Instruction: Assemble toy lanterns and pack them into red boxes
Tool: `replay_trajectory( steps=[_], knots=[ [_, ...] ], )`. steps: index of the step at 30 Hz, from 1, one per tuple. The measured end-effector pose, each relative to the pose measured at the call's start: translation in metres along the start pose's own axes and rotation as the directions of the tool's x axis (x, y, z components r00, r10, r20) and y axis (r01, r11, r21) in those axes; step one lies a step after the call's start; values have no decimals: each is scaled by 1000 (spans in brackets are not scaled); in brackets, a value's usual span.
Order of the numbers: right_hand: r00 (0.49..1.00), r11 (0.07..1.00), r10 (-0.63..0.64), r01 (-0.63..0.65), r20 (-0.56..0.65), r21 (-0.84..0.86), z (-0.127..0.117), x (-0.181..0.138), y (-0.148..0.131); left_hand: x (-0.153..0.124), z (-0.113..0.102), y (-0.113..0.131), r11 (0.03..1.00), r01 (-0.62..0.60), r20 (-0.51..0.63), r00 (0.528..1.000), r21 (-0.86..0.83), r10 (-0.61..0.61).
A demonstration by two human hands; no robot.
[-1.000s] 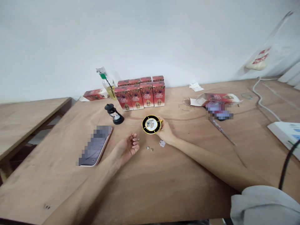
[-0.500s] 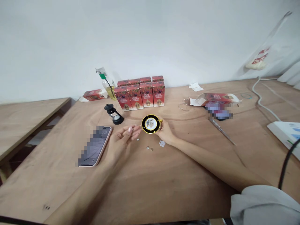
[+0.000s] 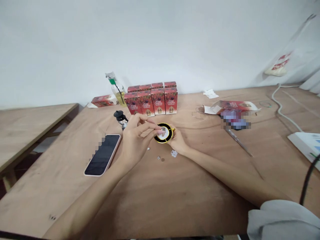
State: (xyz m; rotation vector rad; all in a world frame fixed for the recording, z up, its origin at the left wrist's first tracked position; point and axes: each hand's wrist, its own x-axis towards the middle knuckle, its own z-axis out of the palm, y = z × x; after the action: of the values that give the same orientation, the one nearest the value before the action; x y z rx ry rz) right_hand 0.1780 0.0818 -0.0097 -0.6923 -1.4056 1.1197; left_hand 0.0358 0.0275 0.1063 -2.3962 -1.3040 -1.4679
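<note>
My right hand is wrapped round a small round black part with a gold rim, its open underside facing me. My left hand has come up beside it, thumb and forefinger pinched together with their tips inside the part's light middle. Whether anything sits between those fingertips is too small to see. On the wooden table just below lie a small screw, two button cells and a small white piece.
A phone lies left of my left hand. A small black lantern stands behind it. Several red boxes line the back, with a bottle beside them. An opened box and a screwdriver lie to the right.
My left hand lifted off the table and moved right and forward to the round part, closing its fingers into a pinch over its middle. My right hand kept hold of the part.
</note>
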Motion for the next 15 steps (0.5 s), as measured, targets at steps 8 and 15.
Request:
replay_trajectory(
  steps=[8, 15],
  knots=[
    [999, 999, 31, -31, -21, 32, 0, 1, 6, -5, 8, -7, 998, -64, 27, 998, 0, 64],
    [1000, 1000, 13, -13, -26, 0, -1, 0, 5, -11, 0, -17, 988, 138, -76, 987, -77, -143]
  ],
)
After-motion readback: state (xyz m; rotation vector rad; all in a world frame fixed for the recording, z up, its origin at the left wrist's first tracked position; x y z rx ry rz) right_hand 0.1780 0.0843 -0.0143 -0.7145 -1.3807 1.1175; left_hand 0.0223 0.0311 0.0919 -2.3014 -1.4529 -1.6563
